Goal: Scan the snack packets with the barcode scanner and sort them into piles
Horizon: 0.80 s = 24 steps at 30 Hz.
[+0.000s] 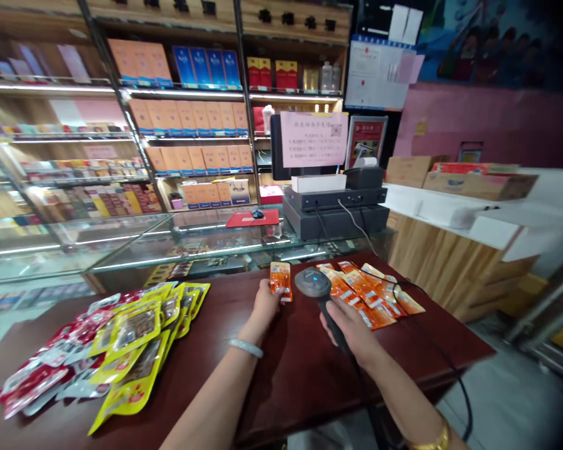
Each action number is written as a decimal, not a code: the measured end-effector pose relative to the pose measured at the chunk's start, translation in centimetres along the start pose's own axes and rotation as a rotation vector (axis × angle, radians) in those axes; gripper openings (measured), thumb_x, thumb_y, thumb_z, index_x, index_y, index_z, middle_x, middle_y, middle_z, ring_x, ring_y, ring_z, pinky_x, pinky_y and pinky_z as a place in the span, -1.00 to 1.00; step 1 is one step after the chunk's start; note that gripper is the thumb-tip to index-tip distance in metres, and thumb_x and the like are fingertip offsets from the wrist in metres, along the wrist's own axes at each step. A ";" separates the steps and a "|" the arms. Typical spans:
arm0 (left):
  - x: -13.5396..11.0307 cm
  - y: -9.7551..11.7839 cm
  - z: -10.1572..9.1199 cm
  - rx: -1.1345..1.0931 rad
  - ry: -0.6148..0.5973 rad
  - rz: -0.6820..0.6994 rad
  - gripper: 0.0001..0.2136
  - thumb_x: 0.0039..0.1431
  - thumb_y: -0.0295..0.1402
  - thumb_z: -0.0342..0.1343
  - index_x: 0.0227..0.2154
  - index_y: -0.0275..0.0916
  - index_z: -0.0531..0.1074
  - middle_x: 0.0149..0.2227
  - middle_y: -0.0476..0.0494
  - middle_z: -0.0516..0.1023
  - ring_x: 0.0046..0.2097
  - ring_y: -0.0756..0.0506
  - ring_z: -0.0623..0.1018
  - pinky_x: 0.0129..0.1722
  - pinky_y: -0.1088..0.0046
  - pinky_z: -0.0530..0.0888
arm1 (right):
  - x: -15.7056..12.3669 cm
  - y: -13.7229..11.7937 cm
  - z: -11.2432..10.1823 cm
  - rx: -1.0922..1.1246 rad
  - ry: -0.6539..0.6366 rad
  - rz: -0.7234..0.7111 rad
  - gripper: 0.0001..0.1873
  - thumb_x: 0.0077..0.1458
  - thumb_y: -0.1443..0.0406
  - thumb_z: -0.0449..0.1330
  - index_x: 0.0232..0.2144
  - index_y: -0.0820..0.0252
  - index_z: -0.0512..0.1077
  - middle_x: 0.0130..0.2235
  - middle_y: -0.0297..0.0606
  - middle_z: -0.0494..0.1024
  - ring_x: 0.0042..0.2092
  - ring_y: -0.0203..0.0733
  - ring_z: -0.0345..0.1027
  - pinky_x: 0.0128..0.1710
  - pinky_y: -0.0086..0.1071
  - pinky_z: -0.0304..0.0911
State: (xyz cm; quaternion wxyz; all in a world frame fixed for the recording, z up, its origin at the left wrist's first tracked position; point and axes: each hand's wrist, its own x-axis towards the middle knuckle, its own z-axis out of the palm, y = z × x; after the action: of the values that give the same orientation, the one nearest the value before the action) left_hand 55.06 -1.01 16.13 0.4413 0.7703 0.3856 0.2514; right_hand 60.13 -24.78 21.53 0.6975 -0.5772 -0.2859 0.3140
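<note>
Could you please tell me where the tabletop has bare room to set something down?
The tabletop is bare between the yellow packets and the left forearm, and between that forearm and the scanner. It is crowded on the left with yellow packets and red packets, and beyond the right hand with orange packets.

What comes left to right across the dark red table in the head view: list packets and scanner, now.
Red packets → yellow packets → single orange packet → handheld scanner → pile of orange packets.
</note>
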 end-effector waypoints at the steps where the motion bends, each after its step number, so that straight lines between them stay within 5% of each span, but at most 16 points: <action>1: 0.2 -0.6 -0.2 -0.054 0.029 -0.022 -0.69 0.17 -0.36 0.17 -0.07 -0.27 0.25 -0.18 -0.25 0.60 -0.29 -0.08 0.61 -0.34 0.48 0.44 | 1.2 -0.1 0.5 -0.002 -0.040 -0.012 -0.52 0.05 -0.12 0.21 -0.45 0.15 0.29 -0.57 -0.47 0.33 -0.64 -0.44 0.07 -0.69 -0.55 0.01; 7: 0.4 -2.6 -1.1 -0.149 0.097 -0.074 -0.74 0.17 -0.38 0.16 -0.11 -0.27 0.28 -0.24 -0.20 0.61 -0.36 -0.05 0.60 -0.39 0.51 0.43 | 5.2 1.8 2.8 -0.004 -0.186 0.025 -0.49 0.05 -0.15 0.20 -0.47 0.16 0.27 -0.61 -0.47 0.33 -0.67 -0.44 0.08 -0.72 -0.55 0.00; 15: 0.1 -1.5 -2.6 -0.008 0.152 -0.013 -0.80 0.12 -0.42 0.19 -0.22 -0.25 0.31 -0.22 -0.22 0.61 -0.20 -0.11 0.60 -0.27 0.46 0.41 | 8.7 3.0 4.9 0.102 -0.282 0.044 -0.51 0.07 -0.13 0.19 -0.45 0.16 0.28 -0.61 -0.46 0.34 -0.69 -0.45 0.05 -0.73 -0.55 -0.03; 24: 1.1 -2.4 -4.9 0.045 0.204 -0.111 -0.73 0.14 -0.38 0.17 -0.11 -0.25 0.32 -0.11 -0.29 0.60 -0.10 -0.16 0.60 -0.19 0.43 0.41 | 10.6 3.6 4.7 0.150 -0.387 0.102 -0.54 0.08 -0.09 0.22 -0.26 0.18 0.38 -0.61 -0.47 0.34 -0.68 -0.44 0.06 -0.72 -0.57 -0.07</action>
State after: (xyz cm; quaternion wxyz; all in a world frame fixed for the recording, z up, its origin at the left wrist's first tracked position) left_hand 51.28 3.00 16.48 0.3959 0.7278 0.4761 0.2947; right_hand 62.89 -13.21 19.15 0.6537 -0.4664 -0.3608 0.4744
